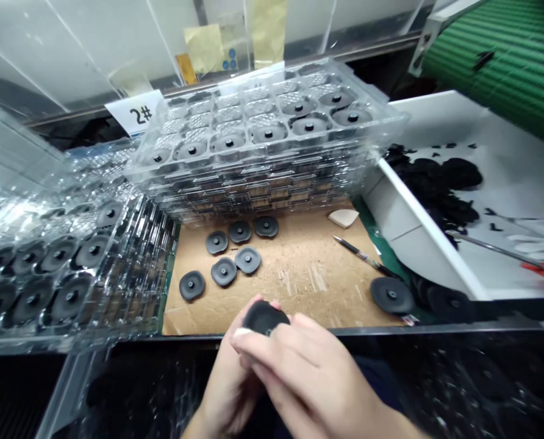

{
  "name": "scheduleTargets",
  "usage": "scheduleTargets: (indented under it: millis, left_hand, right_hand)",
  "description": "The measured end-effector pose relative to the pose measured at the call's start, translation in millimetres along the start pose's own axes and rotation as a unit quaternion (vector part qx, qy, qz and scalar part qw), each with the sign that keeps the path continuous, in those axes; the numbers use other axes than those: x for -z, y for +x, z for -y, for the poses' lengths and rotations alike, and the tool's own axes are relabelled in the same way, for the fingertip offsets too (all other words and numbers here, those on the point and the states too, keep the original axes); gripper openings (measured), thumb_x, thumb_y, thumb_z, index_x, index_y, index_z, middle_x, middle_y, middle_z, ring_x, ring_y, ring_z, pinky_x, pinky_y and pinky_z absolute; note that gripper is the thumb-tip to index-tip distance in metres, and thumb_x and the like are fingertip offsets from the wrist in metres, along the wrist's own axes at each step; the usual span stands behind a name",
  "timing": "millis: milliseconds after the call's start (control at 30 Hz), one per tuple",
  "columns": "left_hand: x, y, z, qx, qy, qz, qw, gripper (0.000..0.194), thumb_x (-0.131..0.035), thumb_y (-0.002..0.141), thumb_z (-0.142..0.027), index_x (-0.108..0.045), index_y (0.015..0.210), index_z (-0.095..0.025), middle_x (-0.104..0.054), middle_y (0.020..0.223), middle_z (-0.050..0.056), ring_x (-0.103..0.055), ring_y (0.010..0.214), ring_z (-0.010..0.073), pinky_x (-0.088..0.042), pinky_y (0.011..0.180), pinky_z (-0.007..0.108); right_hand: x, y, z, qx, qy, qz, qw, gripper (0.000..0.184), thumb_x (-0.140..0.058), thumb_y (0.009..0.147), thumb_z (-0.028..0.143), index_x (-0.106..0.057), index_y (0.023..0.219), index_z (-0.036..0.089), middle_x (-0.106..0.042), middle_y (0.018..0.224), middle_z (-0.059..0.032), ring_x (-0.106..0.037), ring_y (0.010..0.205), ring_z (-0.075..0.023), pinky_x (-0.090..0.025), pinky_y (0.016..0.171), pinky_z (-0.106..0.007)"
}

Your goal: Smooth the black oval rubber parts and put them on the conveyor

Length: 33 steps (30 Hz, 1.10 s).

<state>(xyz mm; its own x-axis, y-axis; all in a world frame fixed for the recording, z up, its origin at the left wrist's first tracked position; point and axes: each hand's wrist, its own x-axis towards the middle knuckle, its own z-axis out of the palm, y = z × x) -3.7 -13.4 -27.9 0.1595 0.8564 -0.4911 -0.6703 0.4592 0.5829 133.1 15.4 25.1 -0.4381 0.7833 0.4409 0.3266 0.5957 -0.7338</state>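
Observation:
In front of my body, near the board's front edge, my left hand (234,366) is closed around a black rounded disc (263,316) with its face tilted up. My right hand (306,360) lies over the disc's near side, fingers curled and pressed together; whether they pinch the disc or something small is hidden. Beyond my hands, several similar dark discs with a small central stud, such as this grey disc (248,260), lie on the cardboard (299,262). Another black disc (392,295) rests at the cardboard's right front corner.
Stacked clear trays (263,161) with discs in some pockets stand behind; more tray stacks (130,268) rise at left. A pen (357,250) and a white wedge (344,217) lie at right, beside a white bin (430,231) of black parts. A green roll (505,61) overhangs the bin.

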Motion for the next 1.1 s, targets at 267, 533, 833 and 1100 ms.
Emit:
scheduleTargets:
  millis: [267, 533, 833, 1100]
  left_hand:
    - [-16.4, -2, -14, 0.000, -0.090, 0.026, 0.996, 0.051, -0.080, 0.053, -0.033, -0.068, 0.103, -0.029, -0.071, 0.108, 0.001, -0.066, 0.098, 0.0221, -0.052, 0.086, 0.024]
    - [-15.6, -3, -10, 0.068, -0.165, 0.131, 0.975, 0.041, -0.057, 0.077, -0.047, -0.063, 0.112, -0.027, -0.068, 0.113, 0.004, -0.062, 0.105, 0.0275, -0.049, 0.091, 0.036]
    - [7.2, 4, 1, -0.324, 0.362, 0.109, 0.867, 0.089, -0.068, 0.070, -0.010, -0.021, 0.134, -0.050, -0.056, 0.122, 0.003, -0.053, 0.110, 0.0238, -0.041, 0.095, 0.039]
    - [8.9, 6, 2, -0.319, 0.412, 0.116, 0.846, 0.088, -0.072, 0.068, -0.017, -0.022, 0.137, -0.040, -0.060, 0.113, 0.006, -0.057, 0.103, 0.0243, -0.043, 0.091, 0.038]
  right_hand:
    - [0, -42, -83, -0.298, -0.019, -0.091, 0.950, 0.024, -0.047, 0.087, 0.030, -0.065, 0.102, 0.025, -0.067, 0.101, -0.0036, -0.064, 0.085, -0.0159, -0.052, 0.067, -0.024]
    - [-26, -52, -109, -0.284, -0.060, -0.113, 0.950, 0.032, -0.043, 0.086, 0.025, -0.059, 0.113, 0.018, -0.049, 0.122, -0.0140, -0.061, 0.082, -0.0176, -0.052, 0.067, -0.033]
    - [-12, -63, -66, -0.269, 0.036, -0.103, 0.957, 0.023, -0.053, 0.084, 0.017, -0.063, 0.102, 0.027, -0.068, 0.088, -0.0006, -0.065, 0.081, -0.0136, -0.051, 0.072, -0.021]
    - [8, -49, -34, -0.311, 0.253, -0.049, 0.915, 0.018, -0.063, 0.079, 0.018, -0.066, 0.093, 0.029, -0.065, 0.079, 0.0036, -0.060, 0.073, -0.0099, -0.049, 0.069, -0.019]
